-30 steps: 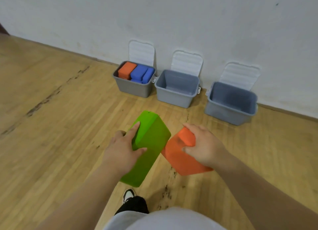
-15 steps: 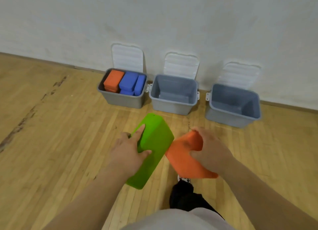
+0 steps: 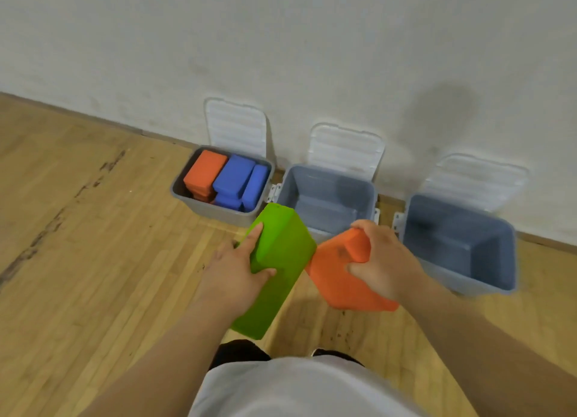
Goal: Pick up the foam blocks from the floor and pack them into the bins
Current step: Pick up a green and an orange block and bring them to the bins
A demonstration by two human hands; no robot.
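"Head view: what sits in our grip?"
"Our left hand is clamped on a green rectangular foam block, and our right hand on an orange rectangular foam block. We hold both above the wooden floor, their corners meeting."
"And beyond them?"
"Three open grey plastic bins stand along the white wall. The left bin holds packed orange blocks and blue blocks. The middle bin lies just past our blocks, with the right bin beside it."
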